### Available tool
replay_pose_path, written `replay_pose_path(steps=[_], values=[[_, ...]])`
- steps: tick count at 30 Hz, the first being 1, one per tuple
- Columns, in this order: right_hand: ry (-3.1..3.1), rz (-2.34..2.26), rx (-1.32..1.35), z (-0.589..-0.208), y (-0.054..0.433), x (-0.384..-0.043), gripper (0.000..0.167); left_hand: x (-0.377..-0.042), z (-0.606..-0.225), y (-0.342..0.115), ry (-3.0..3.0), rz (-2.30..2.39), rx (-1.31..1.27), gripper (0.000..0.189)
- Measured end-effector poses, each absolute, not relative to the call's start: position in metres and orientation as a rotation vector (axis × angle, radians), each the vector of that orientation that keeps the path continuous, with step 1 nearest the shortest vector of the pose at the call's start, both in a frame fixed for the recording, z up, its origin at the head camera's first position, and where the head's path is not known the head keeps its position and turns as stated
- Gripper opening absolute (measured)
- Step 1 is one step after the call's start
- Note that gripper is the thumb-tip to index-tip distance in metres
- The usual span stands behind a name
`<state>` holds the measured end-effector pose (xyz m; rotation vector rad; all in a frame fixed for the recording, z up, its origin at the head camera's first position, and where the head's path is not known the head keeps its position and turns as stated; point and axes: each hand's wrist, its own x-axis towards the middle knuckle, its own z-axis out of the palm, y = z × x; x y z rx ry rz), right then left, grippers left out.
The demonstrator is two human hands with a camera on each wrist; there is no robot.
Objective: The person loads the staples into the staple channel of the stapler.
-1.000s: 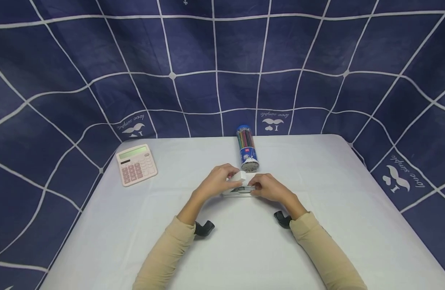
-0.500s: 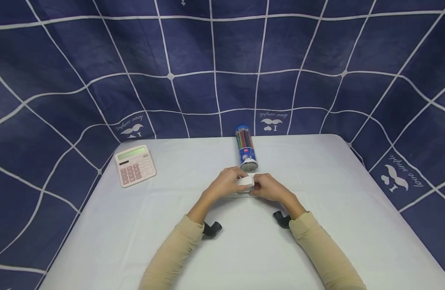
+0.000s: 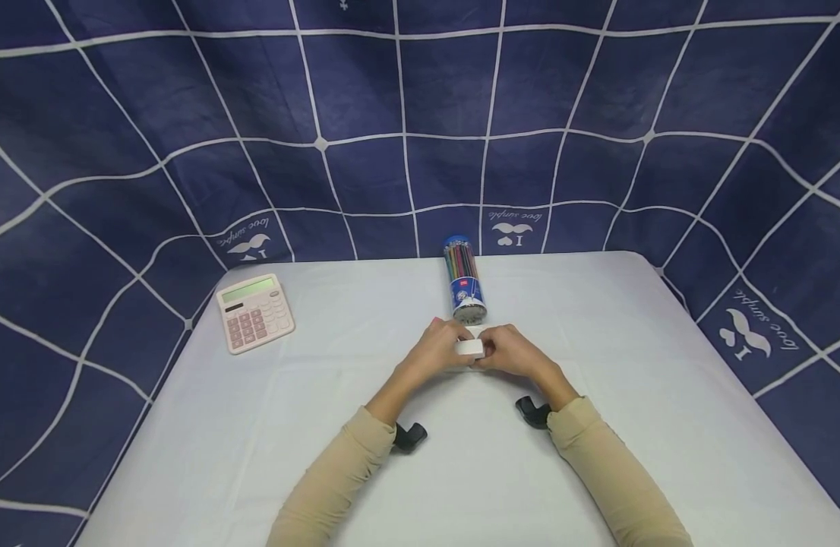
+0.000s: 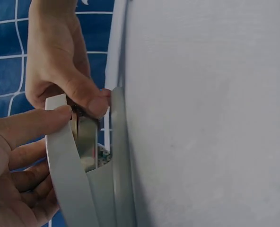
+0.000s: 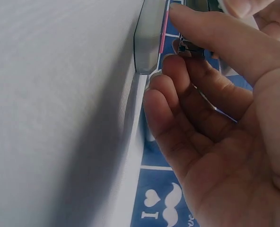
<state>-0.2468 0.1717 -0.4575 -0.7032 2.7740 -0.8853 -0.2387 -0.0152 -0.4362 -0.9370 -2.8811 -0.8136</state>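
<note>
A white stapler [image 3: 470, 348] lies on the table between both hands, partly covered by the fingers. In the left wrist view its white top cover [image 4: 69, 175] is tilted up from the metal magazine [image 4: 87, 142], above the pale base [image 4: 122, 165]. My left hand [image 3: 434, 351] grips the top cover, thumb on its upper side near the front end. The right hand [image 3: 514, 352] pinches the magazine's front end between thumb and fingers; in the right wrist view its thumb [image 5: 201, 26] lies over dark metal parts there. Whether staples are inside cannot be made out.
A clear tube of colored pencils [image 3: 465, 277] with a blue lid lies just behind the stapler. A pink calculator [image 3: 256, 313] sits at the table's back left. Blue grid cloth [image 3: 365, 91] hangs around the white table [image 3: 475, 471].
My left hand has moved right with the stapler's top cover, bringing it over the magazine and close to the right hand. The right hand has stayed nearly in place.
</note>
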Motion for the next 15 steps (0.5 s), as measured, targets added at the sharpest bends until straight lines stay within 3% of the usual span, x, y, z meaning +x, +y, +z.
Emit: replay_pose_path(steps=[7, 10, 15], values=[[2.754, -0.869, -0.682, -0.457, 0.172, -0.248, 0.017, -0.239, -0.438, -0.014, -2.857, -0.754, -0.944, 0.027], [2.749, -0.798, -0.686, -0.452, 0.173, -0.245, 0.018, -0.236, -0.434, -0.019, -2.91, -0.767, -0.941, 0.039], [2.929, -0.478, -0.628, -0.431, 0.174, -0.226, 0.043, -0.222, -0.421, -0.04, -2.881, -0.425, -0.927, 0.057]])
